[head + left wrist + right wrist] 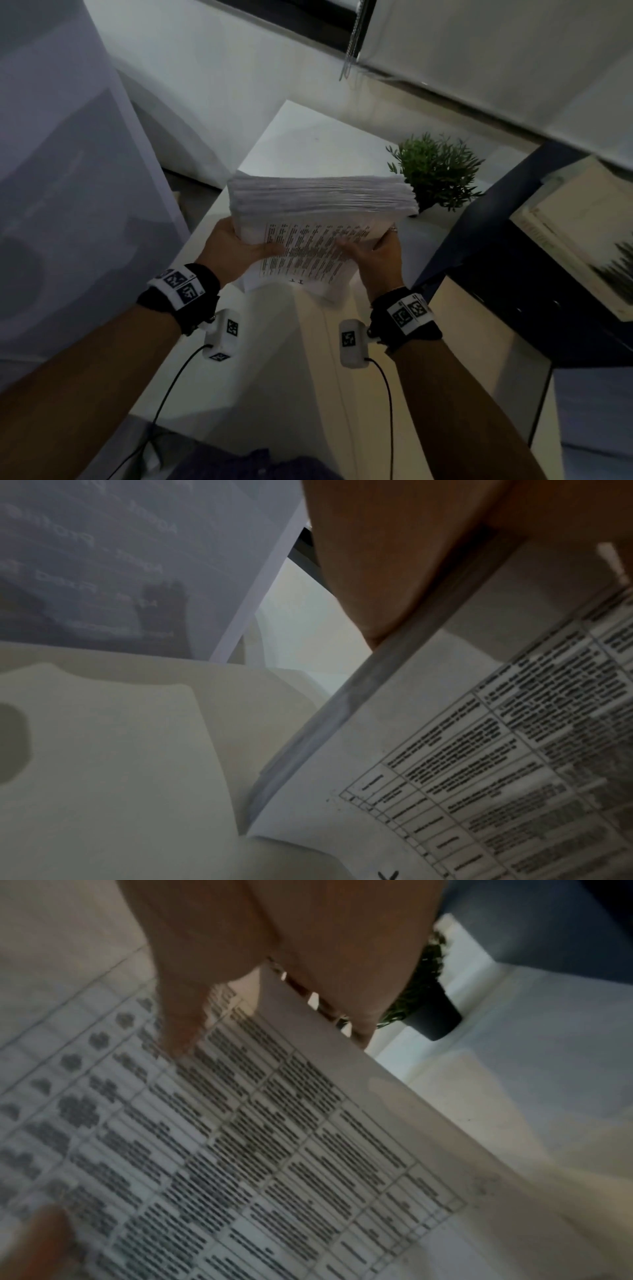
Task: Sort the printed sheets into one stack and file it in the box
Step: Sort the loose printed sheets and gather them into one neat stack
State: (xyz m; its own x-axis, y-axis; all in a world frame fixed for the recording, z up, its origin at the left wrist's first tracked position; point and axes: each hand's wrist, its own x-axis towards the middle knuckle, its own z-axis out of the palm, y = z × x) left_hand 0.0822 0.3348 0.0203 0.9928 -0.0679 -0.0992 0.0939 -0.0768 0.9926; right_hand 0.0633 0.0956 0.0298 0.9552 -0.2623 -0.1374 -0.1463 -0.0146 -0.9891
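Observation:
A thick stack of printed sheets (318, 219) is held upright above the white table (301, 144), its printed table page facing me. My left hand (236, 246) grips the stack's left edge, thumb across the front page. My right hand (373, 253) grips the right edge, thumb on the print. In the left wrist view the stack's edge (342, 704) runs diagonally under my palm (394, 561). The right wrist view shows the printed page (257, 1137) with my thumb (178, 1015) pressed on it. No box is identifiable.
A small green plant in a dark pot (435, 171) stands just behind the stack on the right. A dark blue unit (486, 274) with a framed picture (579, 240) is at the right. A large pale panel (68, 171) stands at the left.

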